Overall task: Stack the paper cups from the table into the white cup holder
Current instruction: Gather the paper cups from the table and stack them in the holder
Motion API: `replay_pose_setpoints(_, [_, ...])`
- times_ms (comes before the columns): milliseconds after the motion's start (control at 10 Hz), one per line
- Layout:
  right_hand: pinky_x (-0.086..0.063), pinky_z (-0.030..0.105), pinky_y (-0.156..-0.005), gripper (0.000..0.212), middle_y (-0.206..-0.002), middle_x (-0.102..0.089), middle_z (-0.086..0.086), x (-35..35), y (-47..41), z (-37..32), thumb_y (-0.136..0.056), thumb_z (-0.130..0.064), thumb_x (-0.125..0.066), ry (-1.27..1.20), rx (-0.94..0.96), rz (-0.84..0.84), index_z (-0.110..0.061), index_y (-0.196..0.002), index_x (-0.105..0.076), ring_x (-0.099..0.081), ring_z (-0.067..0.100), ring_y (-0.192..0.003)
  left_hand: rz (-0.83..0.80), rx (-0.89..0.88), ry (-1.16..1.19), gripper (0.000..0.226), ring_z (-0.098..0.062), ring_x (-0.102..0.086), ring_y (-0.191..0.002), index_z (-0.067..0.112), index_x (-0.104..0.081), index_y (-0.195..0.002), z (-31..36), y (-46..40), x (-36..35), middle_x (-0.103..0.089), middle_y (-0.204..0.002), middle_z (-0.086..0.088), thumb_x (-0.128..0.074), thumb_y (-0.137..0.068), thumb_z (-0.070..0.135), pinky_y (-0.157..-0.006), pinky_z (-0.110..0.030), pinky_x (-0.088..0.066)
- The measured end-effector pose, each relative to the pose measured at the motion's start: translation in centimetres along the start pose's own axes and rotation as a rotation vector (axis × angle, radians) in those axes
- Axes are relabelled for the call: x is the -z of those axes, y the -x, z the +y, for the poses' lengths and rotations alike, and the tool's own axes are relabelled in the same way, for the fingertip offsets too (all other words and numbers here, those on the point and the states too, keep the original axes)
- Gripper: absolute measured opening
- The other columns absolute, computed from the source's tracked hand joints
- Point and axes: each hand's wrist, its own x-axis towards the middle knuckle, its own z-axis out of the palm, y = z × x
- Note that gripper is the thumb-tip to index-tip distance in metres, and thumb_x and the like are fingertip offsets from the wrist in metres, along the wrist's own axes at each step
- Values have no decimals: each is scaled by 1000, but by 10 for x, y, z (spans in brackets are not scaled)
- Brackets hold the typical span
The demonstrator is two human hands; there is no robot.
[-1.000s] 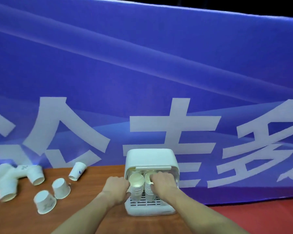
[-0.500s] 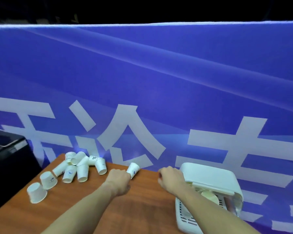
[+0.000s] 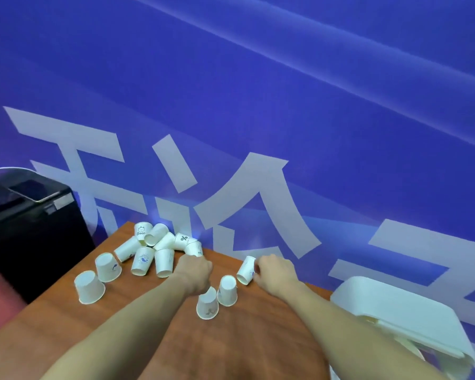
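Two bare forearms reach out over a wooden surface (image 3: 66, 325) toward scattered paper cups. Nearest, two upturned cups (image 3: 207, 304) stand close together between the arms, their printed marks too small to read. At the near right edge sits the white cup holder (image 3: 395, 311), well apart from the pile, its lid tilted. To the near left, two more inverted cups (image 3: 89, 287) stand side by side, one bearing a small blue mark.

Farther out, the left hand (image 3: 194, 271) is curled beside the pile; what its fingers hold, if anything, cannot be told. The right hand (image 3: 274, 271) pinches a tipped cup (image 3: 246, 270) lying on its side, fingers at its base.

Beyond the left hand lies the heap of cups (image 3: 155, 249), tumbled on their sides against the backdrop. One reads "Bear" or similar under a small face drawing; another carries a "%" sign; a third shows a blue emblem.

A black cabinet (image 3: 30, 229) stands left of the surface. Behind everything hangs a blue banner (image 3: 258, 91) with large white Chinese characters, only partly in view.
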Motion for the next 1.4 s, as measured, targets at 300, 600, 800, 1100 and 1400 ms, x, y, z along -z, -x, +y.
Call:
replay_pose_setpoints(300, [-46, 33, -83, 24, -112, -65, 7, -36, -52, -37, -90, -33, -53, -3, -1, -82, -21, -106, -67, -60, 30, -106, -112, -27, 106, 45, -29, -66, -96, 20, -64, -111, -17, -46, -43, -67, -107, -5, -57, -82, 54, -72, -34, -45])
replay_pose_setpoints(600, [-45, 38, -87, 38, -125, -50, 5, -72, -90, -54, -89, -31, -61, 58, 48, -251, -20, -125, -53, -52, 28, -117, -198, -18, 225, 53, -25, -63, -103, 20, -59, -114, -16, -68, -80, -64, -113, -2, -60, -82, 62, -74, -31, -42])
replay_pose_setpoints(800, [-43, 37, -90, 48, -130, -42, 6, -103, -110, -54, -88, -31, -62, 70, 73, -333, -19, -131, -44, -42, 26, -124, -282, -32, 271, 79, -23, -62, -105, 19, -50, -124, -2, -88, -99, -60, -117, 0, -60, -71, 77, -79, -33, -47])
replay_pose_setpoints(1100, [-41, 40, -94, 33, -121, -52, 11, -139, -132, -54, -95, -35, -43, 79, 150, -325, -16, -118, -57, -45, 31, -116, -355, -84, 217, 67, -23, -60, -113, 17, -42, -131, 20, -110, -123, -56, -126, -3, -62, -81, 57, -87, -35, -48])
replay_pose_setpoints(1400, [-42, 38, -94, 41, -123, -52, 12, -123, -132, -42, -88, -29, -57, 71, 104, -403, -12, -124, -47, -49, 32, -117, -330, -114, 109, 53, -24, -56, -119, 17, -43, -131, 15, -118, -114, -58, -128, -4, -59, -86, 40, -96, -34, -41])
